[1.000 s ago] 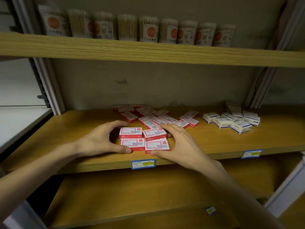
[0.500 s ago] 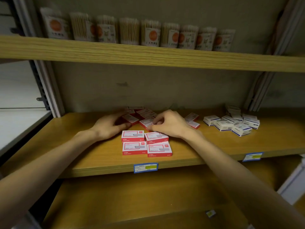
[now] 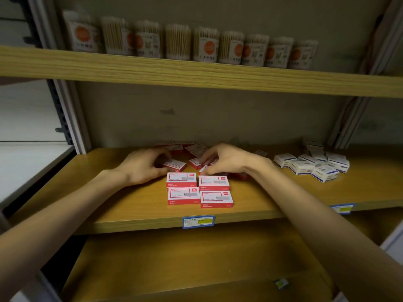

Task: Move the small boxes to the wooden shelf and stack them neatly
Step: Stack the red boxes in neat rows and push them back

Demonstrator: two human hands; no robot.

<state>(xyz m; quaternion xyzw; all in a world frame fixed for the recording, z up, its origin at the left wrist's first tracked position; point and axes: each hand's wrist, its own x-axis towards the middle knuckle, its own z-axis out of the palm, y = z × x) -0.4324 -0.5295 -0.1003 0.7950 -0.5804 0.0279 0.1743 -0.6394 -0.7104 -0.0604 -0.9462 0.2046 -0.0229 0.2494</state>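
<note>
Four red boxes (image 3: 199,191) lie flat in a tight two-by-two block near the front edge of the middle shelf (image 3: 135,205), their sides touching and their white labels facing up. Just behind them lies a loose pile (image 3: 194,150) of the same red boxes, at mixed angles, reaching back to the rear wall.

The left hand (image 3: 142,167) reaches in from the lower left, its forearm stretched over the shelf. Its fingers curl round one red box (image 3: 175,165) at the near left of the pile, thumb low and fingers over the far side; that box sits tilted just behind the block's left rear corner. The right hand (image 3: 226,162) comes in from the lower right with the wrist bent, fingers curled down onto the boxes right behind the block. Its fingertips pinch a box (image 3: 207,170) there, though much of that box is hidden under the hand.

To the right, well apart from the red ones, a cluster of white boxes (image 3: 314,165) with dark trim lies scattered on the same shelf. A blue and yellow price tag (image 3: 198,221) sticks to the shelf's front edge below the block, and another (image 3: 342,208) further right.

The upper shelf (image 3: 196,75) carries a row of clear tubs (image 3: 207,45) of wooden sticks with orange labels. A lower shelf (image 3: 174,262) lies below. Grey metal uprights frame the unit, and a pale wall backs it.
</note>
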